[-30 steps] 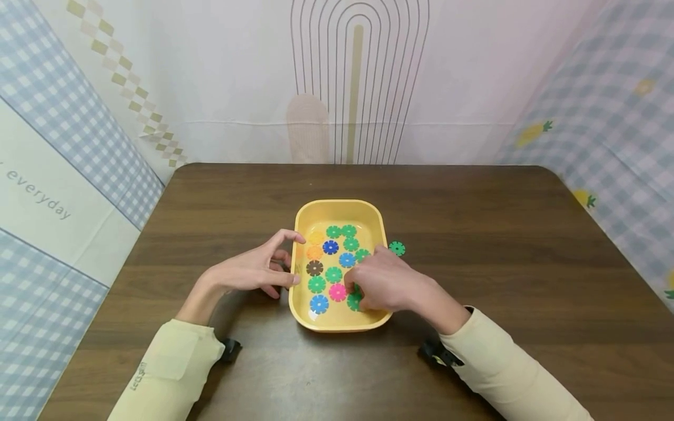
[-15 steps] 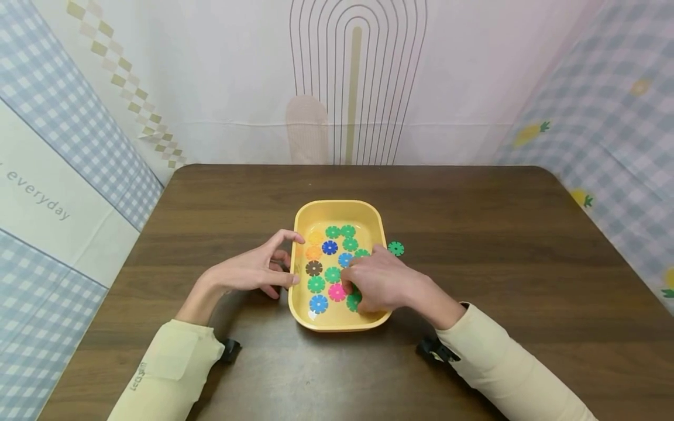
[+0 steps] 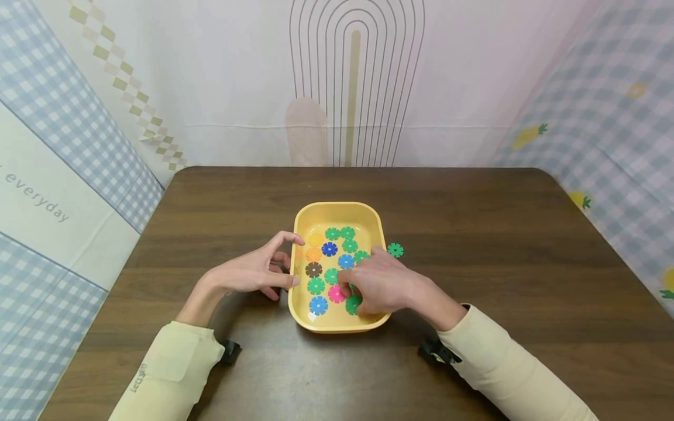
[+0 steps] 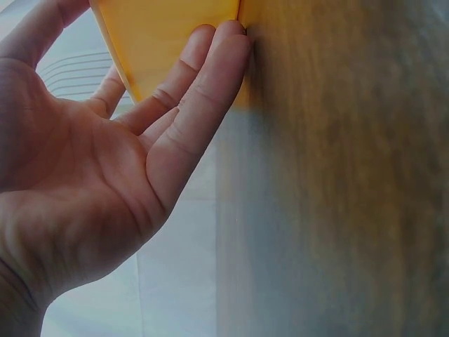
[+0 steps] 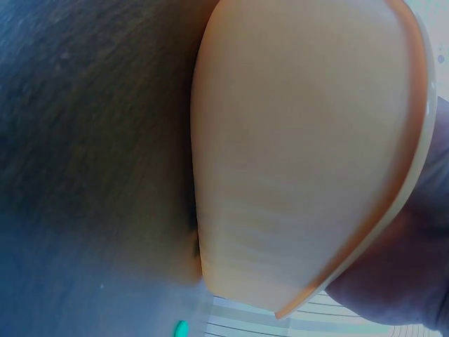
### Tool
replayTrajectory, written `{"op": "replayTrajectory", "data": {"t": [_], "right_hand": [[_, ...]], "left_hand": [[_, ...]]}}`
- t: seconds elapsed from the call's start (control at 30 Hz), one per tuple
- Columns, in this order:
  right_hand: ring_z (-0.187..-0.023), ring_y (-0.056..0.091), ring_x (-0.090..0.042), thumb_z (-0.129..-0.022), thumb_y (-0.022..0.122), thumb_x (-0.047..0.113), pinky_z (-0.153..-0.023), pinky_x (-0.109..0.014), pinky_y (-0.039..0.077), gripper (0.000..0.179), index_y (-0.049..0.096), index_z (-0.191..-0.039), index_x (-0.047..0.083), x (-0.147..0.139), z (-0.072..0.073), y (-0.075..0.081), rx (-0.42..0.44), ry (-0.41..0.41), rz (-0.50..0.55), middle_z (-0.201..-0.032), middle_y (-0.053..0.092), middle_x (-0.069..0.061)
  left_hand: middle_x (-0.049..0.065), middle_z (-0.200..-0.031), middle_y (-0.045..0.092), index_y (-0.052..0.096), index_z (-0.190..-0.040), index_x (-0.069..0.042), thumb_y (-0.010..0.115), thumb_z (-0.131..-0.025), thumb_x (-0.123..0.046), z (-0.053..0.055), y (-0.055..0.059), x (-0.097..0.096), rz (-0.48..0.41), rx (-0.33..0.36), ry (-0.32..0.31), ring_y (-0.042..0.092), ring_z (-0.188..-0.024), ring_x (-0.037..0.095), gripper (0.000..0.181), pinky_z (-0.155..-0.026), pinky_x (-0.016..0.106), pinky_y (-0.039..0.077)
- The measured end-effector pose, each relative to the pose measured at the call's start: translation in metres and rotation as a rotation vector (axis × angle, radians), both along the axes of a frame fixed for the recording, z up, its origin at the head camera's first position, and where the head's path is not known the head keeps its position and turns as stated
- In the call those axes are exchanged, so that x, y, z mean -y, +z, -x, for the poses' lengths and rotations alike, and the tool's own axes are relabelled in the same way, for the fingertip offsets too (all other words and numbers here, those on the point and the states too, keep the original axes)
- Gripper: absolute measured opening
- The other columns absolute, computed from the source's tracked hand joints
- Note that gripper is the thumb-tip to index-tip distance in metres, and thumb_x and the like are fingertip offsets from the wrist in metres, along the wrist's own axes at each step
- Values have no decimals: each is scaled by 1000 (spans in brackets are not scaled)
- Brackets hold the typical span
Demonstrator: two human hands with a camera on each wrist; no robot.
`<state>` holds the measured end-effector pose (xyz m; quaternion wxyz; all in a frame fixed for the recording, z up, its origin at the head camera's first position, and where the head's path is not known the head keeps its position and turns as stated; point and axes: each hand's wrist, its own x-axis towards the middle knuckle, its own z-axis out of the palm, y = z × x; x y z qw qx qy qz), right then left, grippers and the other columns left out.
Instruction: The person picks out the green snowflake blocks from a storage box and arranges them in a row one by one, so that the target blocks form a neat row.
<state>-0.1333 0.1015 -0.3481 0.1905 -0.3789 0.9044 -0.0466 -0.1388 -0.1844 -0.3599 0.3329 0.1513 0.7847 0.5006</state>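
In the head view a yellow tray (image 3: pixel 337 325) stands on the table, with flat notched plastic discs spread over its floor. My left hand (image 3: pixel 250 270) holds its left rim: thumb and index finger lie over the edge, while the other fingers touch the outer wall (image 4: pixel 165 35) in the left wrist view. My right hand (image 3: pixel 384 280) reaches over the right rim with bent fingers. Its thumb and index finger are at a green disc (image 3: pixel 353 304), near a pink disc (image 3: pixel 336 293). The frames do not settle whether they pinch it. The right wrist view shows mostly the tray's outside (image 5: pixel 302 147).
One loose green disc (image 3: pixel 395 250) lies on the table just right of the tray. Inside are also blue, orange and green discs, and a brown disc (image 3: pixel 313 269). The dark wooden table (image 3: pixel 474 234) ends at a patterned cloth (image 3: pixel 447 76) behind.
My right index finger has shifted slightly left, toward the pink disc. The left hand and the tray stay in place.
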Motion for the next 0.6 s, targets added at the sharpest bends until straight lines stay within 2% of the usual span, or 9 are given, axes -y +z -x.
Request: {"op": "replayTrajectory", "data": {"t": [0.2,0.6], "right_hand": [[-69,54,-7,-82,89,27,-84,-40,34,27,71,-102,29,-3,0,-1,7,8,63,-68,57,15],[-70,52,1,-88,86,23,-82,-38,31,18,75,-99,31,-13,3,-2,34,61,222,-71,58,20]], "left_hand": [[22,-128,59,23,-153,-25,73,-99,-25,1,-1,0,-2,-3,-6,71,-99,33,74,-80,47,65],[22,-127,58,23,-153,-25,74,-98,-25,0,-1,0,-7,2,4,71,-96,33,75,-79,47,65]]}}
